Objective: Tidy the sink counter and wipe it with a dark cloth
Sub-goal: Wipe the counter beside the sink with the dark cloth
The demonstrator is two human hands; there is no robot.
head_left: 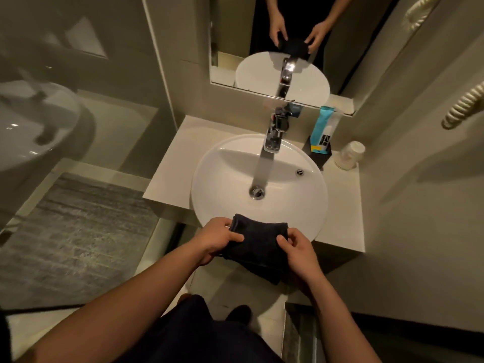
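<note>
My left hand [217,238] and right hand [298,248] each pinch a side of the folded dark cloth [258,244], held over the near rim of the white basin [207,184]. Beyond my hands the pale counter [170,166] carries a teal tube [323,127] and an upturned cup [349,155] by the mirror [340,48].

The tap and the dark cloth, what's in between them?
In the head view, only the white sink bowl with its drain lies between the tap and the dark cloth.

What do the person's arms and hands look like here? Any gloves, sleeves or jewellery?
Both arms are bare from the elbow down: no sleeves reach the forearms. The left hand and right hand wear no gloves, and no rings, watch or bracelets show. Lower in the view the person wears dark clothing; its details are too dim to tell.
</note>
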